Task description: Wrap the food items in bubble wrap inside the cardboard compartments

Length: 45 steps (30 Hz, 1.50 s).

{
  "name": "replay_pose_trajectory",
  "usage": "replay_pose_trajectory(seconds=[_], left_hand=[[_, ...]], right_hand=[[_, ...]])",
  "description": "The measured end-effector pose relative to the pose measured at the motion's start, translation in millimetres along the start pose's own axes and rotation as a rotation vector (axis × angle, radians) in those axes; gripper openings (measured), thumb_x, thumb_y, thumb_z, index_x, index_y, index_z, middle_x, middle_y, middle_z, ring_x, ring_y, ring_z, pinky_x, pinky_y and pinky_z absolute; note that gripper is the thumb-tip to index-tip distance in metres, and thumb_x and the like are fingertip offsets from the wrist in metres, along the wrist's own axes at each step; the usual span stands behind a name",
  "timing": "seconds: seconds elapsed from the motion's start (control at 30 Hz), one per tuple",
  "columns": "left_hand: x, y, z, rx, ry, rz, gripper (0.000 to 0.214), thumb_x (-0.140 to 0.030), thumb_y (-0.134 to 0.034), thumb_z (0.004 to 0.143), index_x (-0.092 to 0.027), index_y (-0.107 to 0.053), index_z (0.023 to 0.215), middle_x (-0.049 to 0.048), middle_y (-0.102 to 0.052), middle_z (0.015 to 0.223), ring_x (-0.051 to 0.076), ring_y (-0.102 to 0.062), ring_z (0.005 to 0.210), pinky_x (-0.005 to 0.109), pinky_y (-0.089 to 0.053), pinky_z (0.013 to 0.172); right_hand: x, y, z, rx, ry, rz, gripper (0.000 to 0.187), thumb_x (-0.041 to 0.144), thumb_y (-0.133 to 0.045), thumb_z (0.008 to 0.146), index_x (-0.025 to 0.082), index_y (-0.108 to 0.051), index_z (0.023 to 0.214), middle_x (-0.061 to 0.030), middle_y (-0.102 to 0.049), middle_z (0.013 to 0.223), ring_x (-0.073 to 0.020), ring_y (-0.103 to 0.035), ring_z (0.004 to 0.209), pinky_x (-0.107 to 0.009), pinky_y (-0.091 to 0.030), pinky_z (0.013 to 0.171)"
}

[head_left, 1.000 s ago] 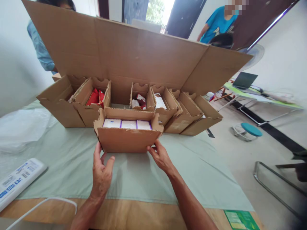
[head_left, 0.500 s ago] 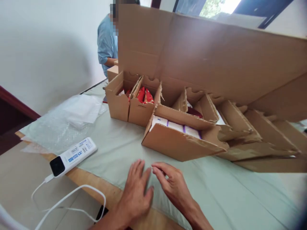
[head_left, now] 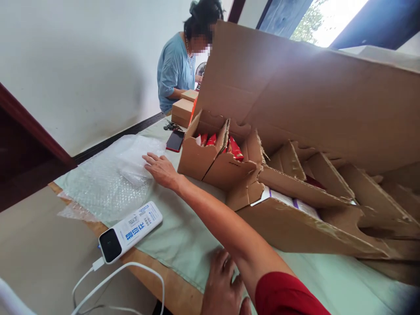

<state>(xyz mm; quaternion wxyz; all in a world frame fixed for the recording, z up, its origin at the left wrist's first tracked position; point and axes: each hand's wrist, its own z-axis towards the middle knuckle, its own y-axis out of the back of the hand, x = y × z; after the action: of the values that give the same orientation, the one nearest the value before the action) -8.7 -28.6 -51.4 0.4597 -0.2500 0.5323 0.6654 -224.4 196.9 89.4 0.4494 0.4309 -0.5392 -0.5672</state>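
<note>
My right hand (head_left: 161, 169) is stretched out across the table, at the right edge of a clear plastic bubble wrap pile (head_left: 108, 175). Its fingers are extended over a smooth white translucent sheet (head_left: 133, 159) on top of that pile, with nothing seen in them. Whether the fingertips touch the sheet, I cannot tell. Under my right forearm, my left hand (head_left: 221, 284) rests low at the table's front edge, fingers loosely bent and apart. Nothing shows in it, though the forearm and frame edge hide part.
A divided cardboard box (head_left: 311, 236) holds red packets (head_left: 234, 148) and white-and-purple boxes (head_left: 282, 197). A white power bank (head_left: 141, 223) with a cable (head_left: 131, 264) lies near the table edge. A dark phone (head_left: 175, 141) and keys (head_left: 172, 126) lie behind. A person (head_left: 175, 65) in blue stands beyond small cartons (head_left: 182, 113).
My right hand has left its place beside my left hand and reached far left to the bubble wrap. The view has turned left, showing the phone, keys and more of the other person.
</note>
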Motion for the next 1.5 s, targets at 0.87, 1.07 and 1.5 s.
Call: replay_pose_trajectory(seconds=[0.87, 1.07, 1.5], left_hand=[[-84, 62.5, 35, -0.297, 0.774, -0.962, 0.06, -0.041, -0.085, 0.07, -0.016, -0.063, 0.12, -0.0048, -0.063, 0.063, 0.016, -0.065, 0.066, 0.034, -0.055, 0.075], [-99, 65.1, 31, -0.257, 0.61, -0.791, 0.043, -0.04, -0.081, 0.074, -0.016, -0.073, 0.108, 0.0033, -0.074, 0.082, 0.02, -0.07, 0.085, 0.036, -0.056, 0.084], [-107, 29.3, 19, 0.088, 0.69, -0.383, 0.042, -0.057, -0.075, 0.073, -0.017, -0.075, 0.088, 0.0064, -0.074, 0.077, 0.017, -0.065, 0.063, 0.026, -0.049, 0.054]], right_hand=[[118, 35, -466, -0.842, -0.871, 0.475, 0.014, 0.014, -0.056, 0.093, 0.022, -0.067, 0.091, -0.0044, -0.072, 0.085, -0.0167, -0.068, 0.078, -0.029, -0.057, 0.074], [109, 31, -506, -0.563, -0.992, 1.101, 0.006, 0.023, -0.056, 0.088, 0.02, -0.062, 0.09, 0.0034, -0.058, 0.071, -0.011, -0.052, 0.064, -0.022, -0.04, 0.058], [84, 5, -512, -0.376, -0.966, 1.123, 0.006, 0.017, -0.065, 0.082, 0.016, -0.071, 0.082, 0.0016, -0.065, 0.075, -0.0122, -0.056, 0.068, -0.024, -0.043, 0.067]])
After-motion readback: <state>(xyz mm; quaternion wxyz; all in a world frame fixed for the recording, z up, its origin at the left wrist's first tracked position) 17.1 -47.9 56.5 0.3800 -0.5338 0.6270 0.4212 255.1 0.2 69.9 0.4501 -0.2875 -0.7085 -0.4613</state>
